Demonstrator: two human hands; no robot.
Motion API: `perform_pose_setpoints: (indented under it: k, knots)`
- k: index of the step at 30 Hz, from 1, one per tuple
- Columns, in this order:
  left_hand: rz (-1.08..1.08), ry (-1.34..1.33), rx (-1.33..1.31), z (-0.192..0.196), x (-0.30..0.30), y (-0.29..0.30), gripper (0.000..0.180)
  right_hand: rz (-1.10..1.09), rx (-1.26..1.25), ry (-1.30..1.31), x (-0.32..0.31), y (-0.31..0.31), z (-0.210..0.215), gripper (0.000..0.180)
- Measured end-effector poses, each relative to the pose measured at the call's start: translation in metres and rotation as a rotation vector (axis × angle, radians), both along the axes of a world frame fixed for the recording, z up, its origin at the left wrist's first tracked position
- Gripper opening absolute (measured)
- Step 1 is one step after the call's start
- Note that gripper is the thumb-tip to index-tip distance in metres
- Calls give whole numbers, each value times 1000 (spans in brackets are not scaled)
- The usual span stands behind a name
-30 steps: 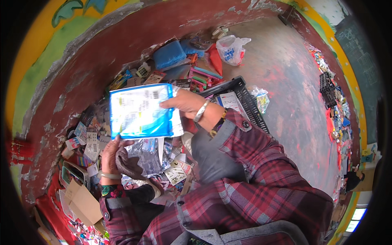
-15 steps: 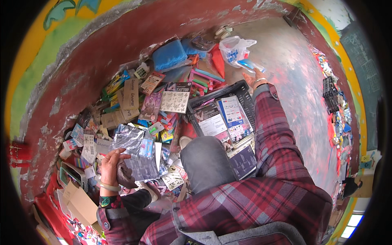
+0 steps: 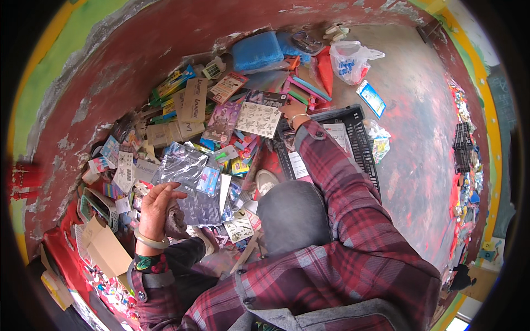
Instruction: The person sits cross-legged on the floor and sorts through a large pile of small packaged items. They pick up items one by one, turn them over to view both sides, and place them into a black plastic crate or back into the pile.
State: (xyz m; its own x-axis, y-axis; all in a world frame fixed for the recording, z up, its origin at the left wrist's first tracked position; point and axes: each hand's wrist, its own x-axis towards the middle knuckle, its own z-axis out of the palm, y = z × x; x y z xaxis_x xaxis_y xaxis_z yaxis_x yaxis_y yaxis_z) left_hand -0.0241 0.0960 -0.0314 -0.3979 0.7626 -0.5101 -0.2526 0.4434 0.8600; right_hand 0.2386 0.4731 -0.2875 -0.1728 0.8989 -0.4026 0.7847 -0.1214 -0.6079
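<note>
A: Item 1?
B: Stack of clear, shiny plastic sleeves with printed cards inside (image 3: 190,185), pinched at the lower edge, tilted above the heap of packets.
A: Held by?
B: Left hand (image 3: 157,207), fingers curled closed on the sleeves, thumb on top; pale bangle (image 3: 150,241) at the wrist, dark patterned cuff below.
A: Item 2?
B: Right hand (image 3: 292,110), stretched far forward at the near corner of the black slatted plastic crate (image 3: 361,146), just beside a white card printed with butterflies (image 3: 259,118). Mostly hidden behind the red plaid sleeve (image 3: 342,187); open or closed, cannot tell; nothing seen in it.
A: Surroundings?
B: Mixed heap of coloured stationery packets and brown cardboard boxes (image 3: 190,99) against a worn red wall (image 3: 138,49). Blue cloth bundle (image 3: 256,51) at the far end. White plastic bag (image 3: 349,60) on the concrete floor, small blue-edged packet (image 3: 371,98) near it. Folded brown carton (image 3: 105,251) just left of the left wrist. Grey-trousered knee (image 3: 292,215) between both arms.
</note>
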Motion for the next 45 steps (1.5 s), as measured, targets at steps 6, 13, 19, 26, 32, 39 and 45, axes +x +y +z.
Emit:
perform_pose_setpoints:
  k: [6, 13, 19, 26, 32, 39, 45]
  knots:
    - [-82, 82, 29, 0, -3, 0, 27, 234, -21, -158, -12, 34, -38, 22]
    - [-95, 86, -7, 15, 0, -2, 24, 131, 484, -91, 19, 53, 58, 27]
    - [-84, -73, 92, 16, -3, -16, 26, -243, 107, 697, 8, 31, 186, 19]
    - [-28, -104, 349, 31, -17, -19, 47, 567, -252, 886, -67, -93, 309, 19]
    - [-231, -210, 306, 44, -35, -33, 53, 844, -414, 872, -122, -169, 334, 17]
    - [132, -45, 165, 38, -33, -46, 39, 665, -502, 774, -148, -189, 238, 24]
    - [402, 82, 141, 28, -58, -60, 27, 893, -437, 13, -126, -159, 137, 25]
